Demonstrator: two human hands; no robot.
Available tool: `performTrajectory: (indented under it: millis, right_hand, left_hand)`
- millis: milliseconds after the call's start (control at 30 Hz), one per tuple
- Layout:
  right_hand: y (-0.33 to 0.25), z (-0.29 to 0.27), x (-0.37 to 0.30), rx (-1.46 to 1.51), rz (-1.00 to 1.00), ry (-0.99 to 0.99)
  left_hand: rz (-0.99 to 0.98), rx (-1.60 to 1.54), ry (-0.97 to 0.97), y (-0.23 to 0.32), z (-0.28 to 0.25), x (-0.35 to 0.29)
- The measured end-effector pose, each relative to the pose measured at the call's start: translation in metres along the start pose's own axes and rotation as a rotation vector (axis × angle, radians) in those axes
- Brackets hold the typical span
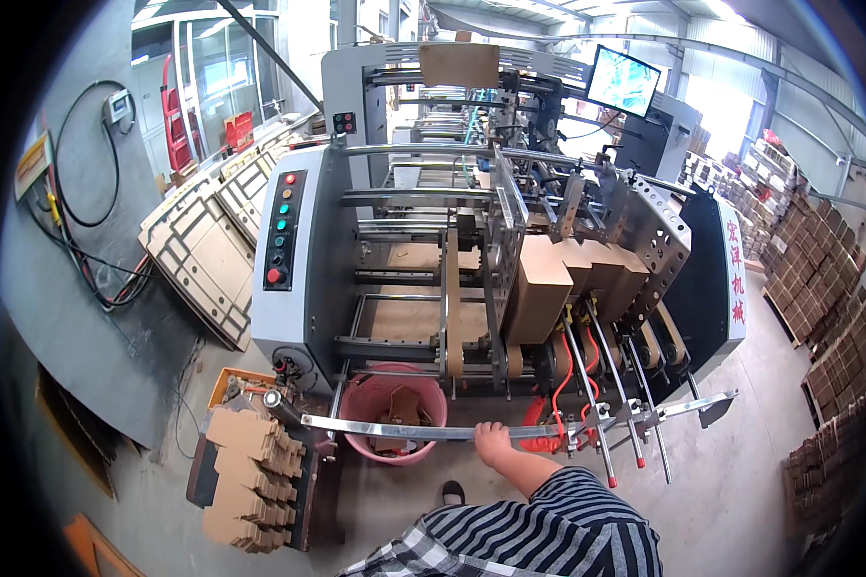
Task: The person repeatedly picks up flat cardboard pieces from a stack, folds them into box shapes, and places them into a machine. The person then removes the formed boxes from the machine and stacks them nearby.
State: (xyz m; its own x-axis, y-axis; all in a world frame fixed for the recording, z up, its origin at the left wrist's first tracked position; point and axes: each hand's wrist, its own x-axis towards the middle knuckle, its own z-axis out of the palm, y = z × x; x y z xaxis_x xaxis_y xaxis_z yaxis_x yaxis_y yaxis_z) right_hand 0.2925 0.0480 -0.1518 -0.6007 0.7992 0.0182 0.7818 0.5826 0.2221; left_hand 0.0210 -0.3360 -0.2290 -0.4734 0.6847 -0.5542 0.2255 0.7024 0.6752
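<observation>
My right hand (493,443) reaches forward from a striped sleeve (577,514) and rests on a long flat metal bar (404,431). Its fingers are curled over the bar's edge. The bar runs across the front of a large grey carton-feeding machine (298,240). Just beyond, to the right of the hand, red air hoses (560,385) and thin steel rods (587,385) with red tips are clamped to the bar. A stack of brown cardboard blanks (537,288) stands upright in the feeder. My left hand is out of the picture.
A pink bin (433,396) with cardboard scraps stands under the bar. Folded cardboard pieces (245,481) are piled at the near left. A button panel (281,231) is on the machine's left side. Cutting boards (202,255) lean behind it. Bundled cardboard (818,260) lines the right.
</observation>
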Motion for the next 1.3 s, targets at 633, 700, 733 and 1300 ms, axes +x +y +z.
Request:
performTrajectory:
  millis: [633, 700, 733, 1300]
  right_hand:
    - [0.008, 0.012, 0.035, -0.067, 0.07, -0.443]
    - [0.001, 0.006, 0.037, -0.075, 0.053, -0.443]
    - [0.001, 0.004, 0.039, -0.079, 0.056, -0.437]
    - [0.013, -0.001, 0.044, -0.058, -0.141, -0.477]
  left_hand:
    - [-0.337, -0.3, 0.339, -0.163, 0.087, -0.192]
    - [-0.346, -0.264, 0.393, -0.193, 0.108, -0.207]
    - [-0.346, -0.224, 0.397, -0.205, 0.117, -0.206]
    - [-0.438, -0.491, 0.516, -0.15, 0.134, -0.185]
